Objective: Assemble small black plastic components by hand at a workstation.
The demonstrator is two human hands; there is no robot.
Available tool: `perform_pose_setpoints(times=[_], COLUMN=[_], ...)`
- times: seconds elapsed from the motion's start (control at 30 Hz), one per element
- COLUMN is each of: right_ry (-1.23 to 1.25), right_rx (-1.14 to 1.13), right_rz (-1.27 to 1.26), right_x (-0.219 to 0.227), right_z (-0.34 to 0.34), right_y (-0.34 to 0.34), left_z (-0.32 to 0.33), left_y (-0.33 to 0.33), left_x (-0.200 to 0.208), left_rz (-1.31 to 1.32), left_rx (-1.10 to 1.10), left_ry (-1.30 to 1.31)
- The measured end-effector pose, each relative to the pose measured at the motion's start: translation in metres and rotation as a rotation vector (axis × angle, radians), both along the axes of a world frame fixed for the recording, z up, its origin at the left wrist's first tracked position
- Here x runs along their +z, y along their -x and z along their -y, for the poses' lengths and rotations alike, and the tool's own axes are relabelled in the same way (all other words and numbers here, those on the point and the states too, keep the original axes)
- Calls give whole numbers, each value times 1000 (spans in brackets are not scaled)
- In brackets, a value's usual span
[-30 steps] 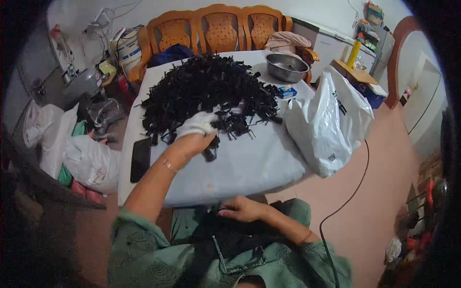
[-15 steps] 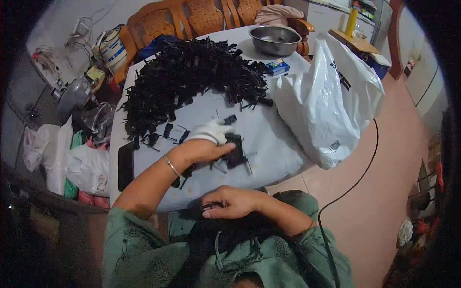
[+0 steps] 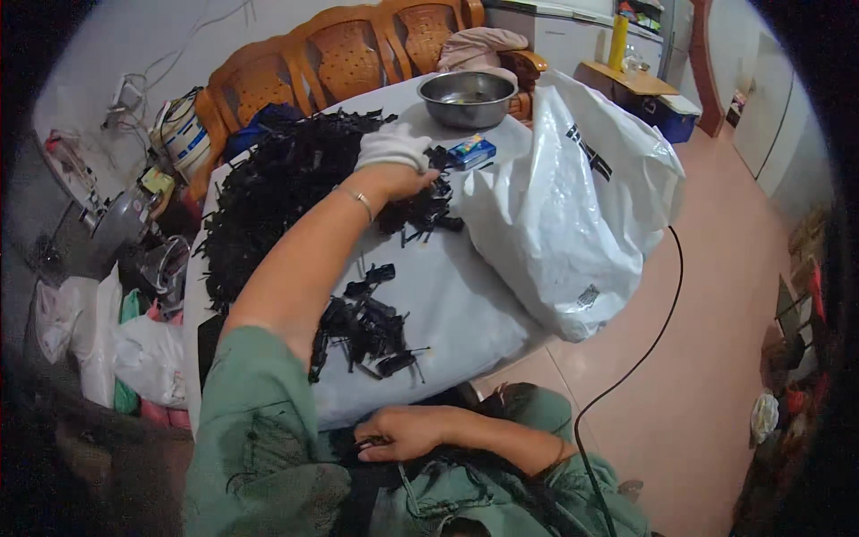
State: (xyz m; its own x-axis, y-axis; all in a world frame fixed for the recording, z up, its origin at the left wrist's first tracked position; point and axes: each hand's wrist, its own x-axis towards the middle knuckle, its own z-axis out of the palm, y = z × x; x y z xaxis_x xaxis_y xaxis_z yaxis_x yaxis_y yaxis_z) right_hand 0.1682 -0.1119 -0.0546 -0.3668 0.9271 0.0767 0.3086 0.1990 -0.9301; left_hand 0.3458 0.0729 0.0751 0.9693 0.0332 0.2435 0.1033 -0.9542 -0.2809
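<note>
My left hand [image 3: 395, 159], in a partial white glove with the thumb bare, reaches over the right side of a large heap of small black plastic parts [image 3: 286, 179]. Its thumb touches parts at the heap's edge; the other fingers are hidden, so I cannot tell whether they grip any. My right hand [image 3: 404, 433] rests low by my lap, closed around a small dark object whose kind does not show. Between the two hands, a smaller cluster of black parts with thin prongs [image 3: 371, 331] lies near the table's front edge.
A big white plastic bag [image 3: 573, 215] stands at the right of the cloth-covered table [image 3: 465, 313]. Behind the heap are a blue box [image 3: 472, 152] and a steel basin [image 3: 467, 98]. A black cable [image 3: 658, 331] hangs at the right; a wooden bench [image 3: 344, 58] stands behind.
My left hand has moved from the small near cluster forward to the right side of the big heap. My right hand stays low, still closed. The view has shifted slightly.
</note>
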Motion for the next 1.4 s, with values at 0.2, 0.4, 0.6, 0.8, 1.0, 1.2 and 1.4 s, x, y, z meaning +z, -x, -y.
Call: perform_pose_setpoints(times=[0.2, 0.4, 0.6, 0.8, 1.0, 1.2, 1.4], right_ry=[-27, -59, 25, -60, -121, -326, -319], right_rx=[-83, -118, -160, -236, -250, -956, -1320], right_rz=[-38, 40, 62, 62, 114, 189, 612], right_x=[10, 1, 3, 5, 20, 4, 6], right_z=[0, -1, 5, 6, 24, 71, 71], right_y=[-15, -19, -20, -15, 6, 13, 12], left_z=[-58, -53, -23, -22, -31, -11, 39], left_y=[-55, -3, 106, 186, 252, 304, 334], left_x=[-50, -38, -5, -12, -36, -59, -51], left_rz=[-234, -518, -330, -194, -31, 220, 436], left_rx=[88, -16, -139, -132, -97, -31, 25], left_ry=[251, 221, 335, 347, 356, 472, 448])
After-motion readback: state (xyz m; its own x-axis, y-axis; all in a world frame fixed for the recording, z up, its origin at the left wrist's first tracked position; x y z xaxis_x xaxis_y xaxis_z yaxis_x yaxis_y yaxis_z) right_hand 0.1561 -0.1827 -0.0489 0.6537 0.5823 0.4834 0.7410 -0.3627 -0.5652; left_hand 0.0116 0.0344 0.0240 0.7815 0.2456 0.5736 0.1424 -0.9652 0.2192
